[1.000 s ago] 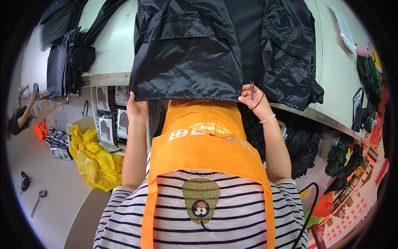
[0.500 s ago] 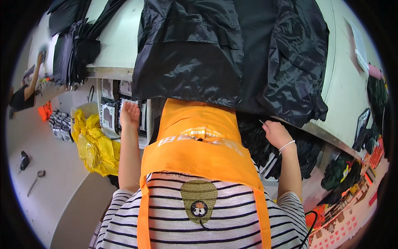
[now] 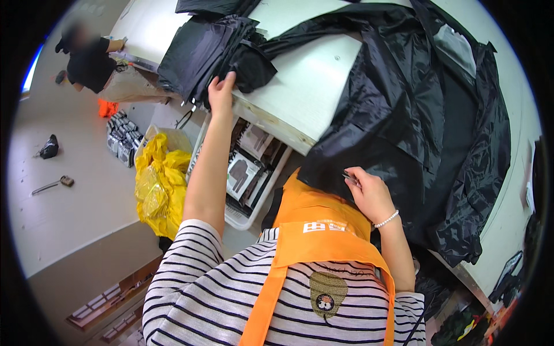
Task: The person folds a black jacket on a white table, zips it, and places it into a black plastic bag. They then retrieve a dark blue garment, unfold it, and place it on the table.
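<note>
My left hand [image 3: 221, 98] is at the front edge of a stack of black fabric pieces [image 3: 199, 55], its fingers closed on the lower edge. The stack hangs partly over the table's edge. My right hand [image 3: 371, 193] is closed round a small metal tool [image 3: 350, 178] that looks like thread snips; most of it is hidden in the fingers. Just beyond that hand, a shiny black jacket [image 3: 398, 115] lies spread on the white table, its hem hanging over the front edge by my orange apron [image 3: 323, 210]. One sleeve reaches toward the stack.
Below the table edge stands a white basket [image 3: 239, 219] of packaged garments [image 3: 240, 176]. Beside it, yellow plastic bags [image 3: 158, 190] fill a bin. Bundled packs [image 3: 122, 138] and a black bag [image 3: 50, 147] lie on the floor. Another person [image 3: 95, 63] works at the table's far left.
My view has swung to the left. My left hand has moved from above the basket up to the black stack. My right hand, still with the tool, is now by the jacket's hem.
</note>
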Demonstrator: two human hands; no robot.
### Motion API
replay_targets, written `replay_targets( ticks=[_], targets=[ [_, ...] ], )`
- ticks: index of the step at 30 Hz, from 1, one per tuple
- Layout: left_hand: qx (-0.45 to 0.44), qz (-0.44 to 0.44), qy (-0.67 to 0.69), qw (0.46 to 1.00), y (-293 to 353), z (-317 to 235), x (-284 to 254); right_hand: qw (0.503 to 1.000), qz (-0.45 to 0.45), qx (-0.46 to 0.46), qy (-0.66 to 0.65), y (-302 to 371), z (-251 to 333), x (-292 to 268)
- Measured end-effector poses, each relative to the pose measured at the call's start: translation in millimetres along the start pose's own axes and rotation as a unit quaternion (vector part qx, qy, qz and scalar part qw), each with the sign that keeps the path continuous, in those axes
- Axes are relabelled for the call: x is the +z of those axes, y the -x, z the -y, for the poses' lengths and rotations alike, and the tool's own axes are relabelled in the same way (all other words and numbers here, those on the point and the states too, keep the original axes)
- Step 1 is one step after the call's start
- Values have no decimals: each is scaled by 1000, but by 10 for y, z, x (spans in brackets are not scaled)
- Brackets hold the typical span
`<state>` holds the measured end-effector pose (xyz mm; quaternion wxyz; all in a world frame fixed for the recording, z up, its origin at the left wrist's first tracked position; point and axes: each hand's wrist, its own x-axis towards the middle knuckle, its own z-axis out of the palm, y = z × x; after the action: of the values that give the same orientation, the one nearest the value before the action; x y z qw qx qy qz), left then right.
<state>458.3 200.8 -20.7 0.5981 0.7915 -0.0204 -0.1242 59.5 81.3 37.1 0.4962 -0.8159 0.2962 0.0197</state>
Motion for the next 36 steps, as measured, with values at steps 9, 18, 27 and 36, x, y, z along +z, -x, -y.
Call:
replay_targets(
  ticks=[9, 18, 27, 36],
  targets=[
    [392, 154, -193, 886, 567, -191, 297, 947, -263, -77, -165, -1532, 870, 384],
    [384, 266, -90, 880, 601, -102, 150, 929, -247, 22, -276, -1465, 503, 271],
    [-63, 669, 64, 738, 461, 8, 734, 845, -246, 108, -462, -847, 251, 299],
    [-31, 648, 87, 756, 573, -345, 722, 953, -289, -80, -42, -1052, 1006, 192]
  ],
)
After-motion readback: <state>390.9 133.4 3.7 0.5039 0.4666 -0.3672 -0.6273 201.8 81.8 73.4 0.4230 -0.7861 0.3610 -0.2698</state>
